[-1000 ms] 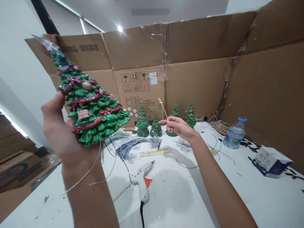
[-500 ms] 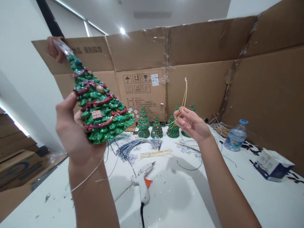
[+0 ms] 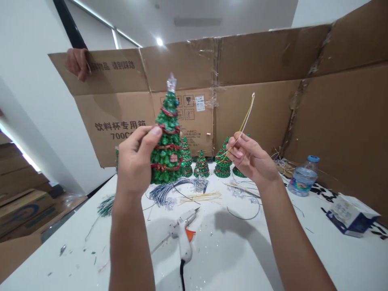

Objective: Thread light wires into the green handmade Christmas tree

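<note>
My left hand point(image 3: 135, 157) is closed round the left side of a green Christmas tree figurine point(image 3: 167, 151), which stands upright in the air. Red garlands wind round it, and a clear star point(image 3: 171, 83) tops it. Between the thumb and fingers of my right hand point(image 3: 253, 157), a yellow and white wire pair point(image 3: 247, 112) is pinched, its joined end pointing up. Below both hands a white glue gun point(image 3: 183, 234) with an orange trigger lies on the white table point(image 3: 218, 258).
Behind the hands stand several smaller tree figurines point(image 3: 201, 165). Dark blue wires point(image 3: 163, 192) and yellow wires point(image 3: 201, 197) lie in bundles. At right are a water bottle point(image 3: 304, 178) and a blue-white box point(image 3: 351, 216). Another person's hand point(image 3: 77, 64) grips the cardboard wall point(image 3: 251, 56).
My left hand has brought the tree figurine rightward and turned it from tilted to upright. The wire pair in my right hand has shifted slightly right.
</note>
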Motion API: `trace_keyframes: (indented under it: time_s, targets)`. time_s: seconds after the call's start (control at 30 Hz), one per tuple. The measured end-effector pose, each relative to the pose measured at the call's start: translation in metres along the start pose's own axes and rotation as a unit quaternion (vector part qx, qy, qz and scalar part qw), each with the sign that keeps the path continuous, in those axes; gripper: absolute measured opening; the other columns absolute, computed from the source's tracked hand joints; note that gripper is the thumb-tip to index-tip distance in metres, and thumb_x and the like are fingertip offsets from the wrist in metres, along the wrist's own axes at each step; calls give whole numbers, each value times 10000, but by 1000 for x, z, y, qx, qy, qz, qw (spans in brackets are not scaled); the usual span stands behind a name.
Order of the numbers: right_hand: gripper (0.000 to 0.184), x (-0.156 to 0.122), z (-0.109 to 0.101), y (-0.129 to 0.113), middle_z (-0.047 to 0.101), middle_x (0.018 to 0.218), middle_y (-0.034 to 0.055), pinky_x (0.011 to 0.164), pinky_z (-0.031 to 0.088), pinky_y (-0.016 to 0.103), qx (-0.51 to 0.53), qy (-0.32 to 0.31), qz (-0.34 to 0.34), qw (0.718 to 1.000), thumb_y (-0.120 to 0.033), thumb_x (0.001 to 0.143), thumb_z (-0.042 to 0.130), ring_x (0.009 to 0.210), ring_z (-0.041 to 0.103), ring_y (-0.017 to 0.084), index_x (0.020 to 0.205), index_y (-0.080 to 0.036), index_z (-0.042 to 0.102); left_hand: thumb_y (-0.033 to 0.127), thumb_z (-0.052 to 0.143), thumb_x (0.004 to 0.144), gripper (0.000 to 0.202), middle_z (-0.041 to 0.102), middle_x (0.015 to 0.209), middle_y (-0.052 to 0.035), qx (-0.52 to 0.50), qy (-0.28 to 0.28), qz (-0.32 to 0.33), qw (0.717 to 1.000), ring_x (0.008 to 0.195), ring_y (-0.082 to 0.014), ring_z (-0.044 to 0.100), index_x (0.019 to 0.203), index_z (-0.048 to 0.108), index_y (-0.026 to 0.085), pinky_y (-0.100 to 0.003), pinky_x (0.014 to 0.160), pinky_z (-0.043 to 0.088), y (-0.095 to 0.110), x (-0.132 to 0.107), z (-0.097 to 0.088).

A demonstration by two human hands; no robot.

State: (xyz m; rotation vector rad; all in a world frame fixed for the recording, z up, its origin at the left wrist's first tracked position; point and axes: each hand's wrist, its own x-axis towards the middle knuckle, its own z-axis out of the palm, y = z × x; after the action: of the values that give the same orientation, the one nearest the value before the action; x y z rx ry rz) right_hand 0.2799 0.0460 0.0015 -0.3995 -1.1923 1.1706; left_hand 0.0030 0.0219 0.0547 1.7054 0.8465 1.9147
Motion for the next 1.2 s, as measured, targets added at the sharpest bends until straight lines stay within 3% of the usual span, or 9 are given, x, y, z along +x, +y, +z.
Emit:
trace_keyframes:
  time_s: [0.1, 0.27, 0.47, 0.6, 0.87, 1.2]
  targets:
    - [230, -5, 9, -5, 660, 939, 4, 597, 432, 317, 14, 3, -7, 1000, -360, 882, 872, 643, 375, 148, 899, -297, 651, 473, 846, 927, 249, 712, 795, 3, 72, -23, 8, 997, 773, -170, 577, 890, 836, 227, -289, 686, 435, 0, -2, 0]
    - [202, -10, 27, -6, 700, 959, -7, 601, 494, 279, 36, 8, -28, 999, -326, 917, 871, 652, 453, 133, 1067, -317, 736, 508, 770, 960, 250, 752, 859, -13, 135, -71, 2, 988, 843, -232, 642, 931, 837, 269, -320, 732, 488, 5, -6, 6]
    - [163, -17, 46, -4, 814, 996, -35, 636, 562, 208, 52, -3, -54, 997, -397, 901, 933, 787, 674, 114, 986, -345, 804, 493, 771, 959, 231, 781, 896, -17, 109, -87, -2, 990, 888, -243, 694, 933, 838, 273, -311, 763, 543, 7, -7, 9]
    - [118, -21, 54, -7, 857, 1033, -51, 721, 617, 161, 63, -4, -90, 994, -356, 926, 935, 891, 770, 96, 998, -348, 843, 487, 772, 955, 228, 772, 879, -20, 89, -92, -11, 992, 868, -239, 683, 910, 830, 271, -306, 745, 543, 8, -7, 10]
    - [54, -26, 66, -8, 860, 1066, -48, 820, 669, 231, 21, 9, -150, 988, -301, 1021, 831, 933, 806, 122, 1024, -354, 822, 509, 770, 958, 246, 733, 848, -21, 76, -110, -24, 991, 820, -228, 634, 923, 833, 274, -303, 700, 509, 8, -9, 14]
    - [133, -26, 71, -7, 894, 1058, -84, 835, 667, 123, 63, -30, -175, 982, -221, 1042, 803, 940, 839, 69, 1032, -341, 861, 450, 732, 1010, 215, 708, 875, 7, 76, -129, -43, 988, 849, -181, 610, 948, 810, 259, -269, 738, 487, 12, -10, 14]
